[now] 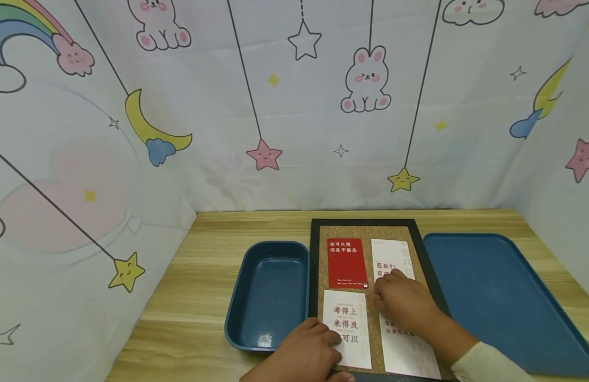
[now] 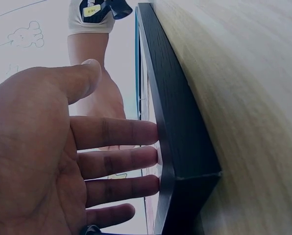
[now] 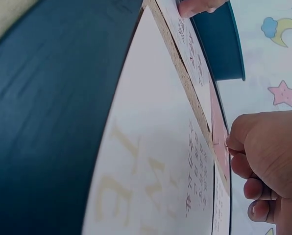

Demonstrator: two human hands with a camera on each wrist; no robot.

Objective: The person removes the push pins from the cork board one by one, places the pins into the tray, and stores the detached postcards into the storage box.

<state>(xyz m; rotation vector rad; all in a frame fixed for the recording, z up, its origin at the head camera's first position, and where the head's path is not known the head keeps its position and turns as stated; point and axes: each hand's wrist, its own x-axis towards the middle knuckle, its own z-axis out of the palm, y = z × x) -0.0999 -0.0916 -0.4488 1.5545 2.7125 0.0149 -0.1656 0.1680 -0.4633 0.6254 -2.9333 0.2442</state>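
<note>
In the head view, a black-framed cork board [image 1: 342, 232] carries a red card [image 1: 346, 265], a short white card [image 1: 349, 356] below it and a long white card [image 1: 411, 358] on the right. A small round pin [image 1: 365, 285] shows at the red card's lower right corner. My left hand [image 1: 304, 350] rests its fingertips on the short card's lower left; the left wrist view shows these fingers [image 2: 117, 134] nearly straight. Over the long card's upper left side, my right hand [image 1: 409, 302] has curled fingers. Its thumb and forefinger [image 3: 241, 139] pinch a tiny pin-like thing, mostly hidden.
Left of the board stands a deep blue bin [image 1: 231, 307]. A flat blue tray [image 1: 504, 302] lies on its right. Everything is on a wood-grain table [image 1: 179, 318], with a white cartoon-printed cloth [image 1: 313, 180] behind and at both sides.
</note>
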